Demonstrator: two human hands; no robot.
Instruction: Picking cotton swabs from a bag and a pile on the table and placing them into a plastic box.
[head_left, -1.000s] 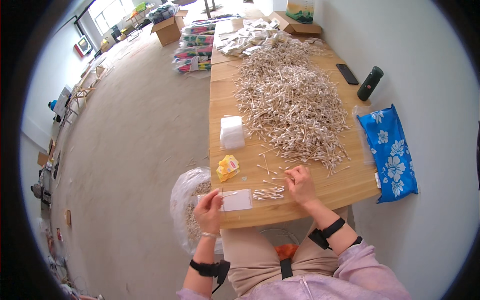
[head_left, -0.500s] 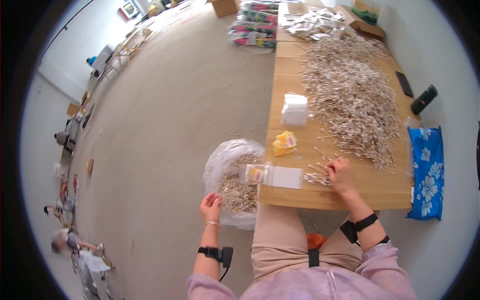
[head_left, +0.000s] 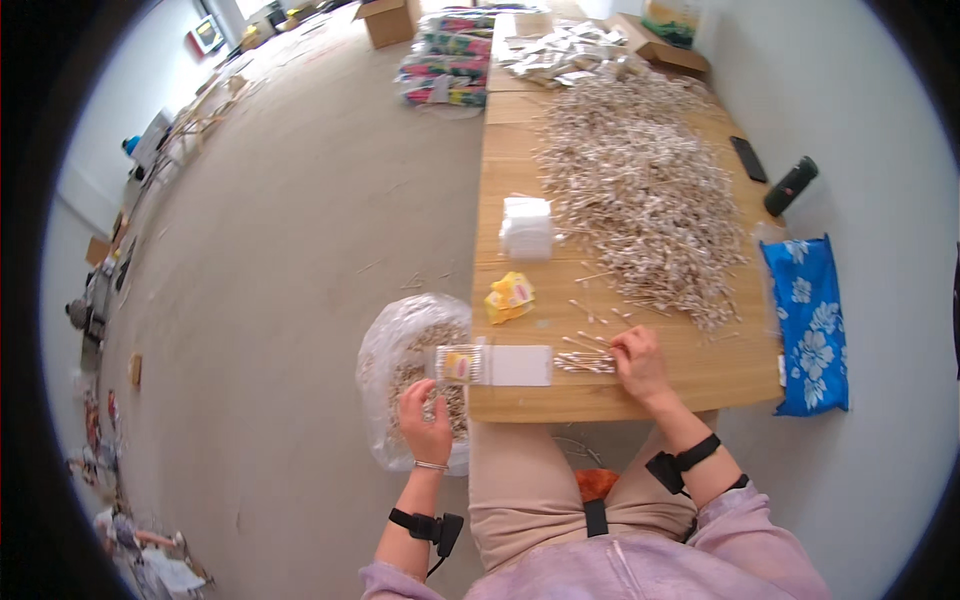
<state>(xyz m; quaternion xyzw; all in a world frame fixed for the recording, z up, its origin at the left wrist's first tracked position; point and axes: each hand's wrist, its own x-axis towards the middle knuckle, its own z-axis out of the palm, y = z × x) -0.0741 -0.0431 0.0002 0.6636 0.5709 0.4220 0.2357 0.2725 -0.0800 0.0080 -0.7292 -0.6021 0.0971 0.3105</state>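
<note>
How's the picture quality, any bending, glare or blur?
All in the head view: the table bows along its front edge, with black fisheye vignetting around; the window at the upper left washes out white; the person at lower left looks smeared; the swab heap loses fine detail toward its far end.

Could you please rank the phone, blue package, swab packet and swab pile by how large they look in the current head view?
Largest to smallest, as they look:
1. swab pile
2. blue package
3. swab packet
4. phone, though it lies farther from the camera than the packet
</note>
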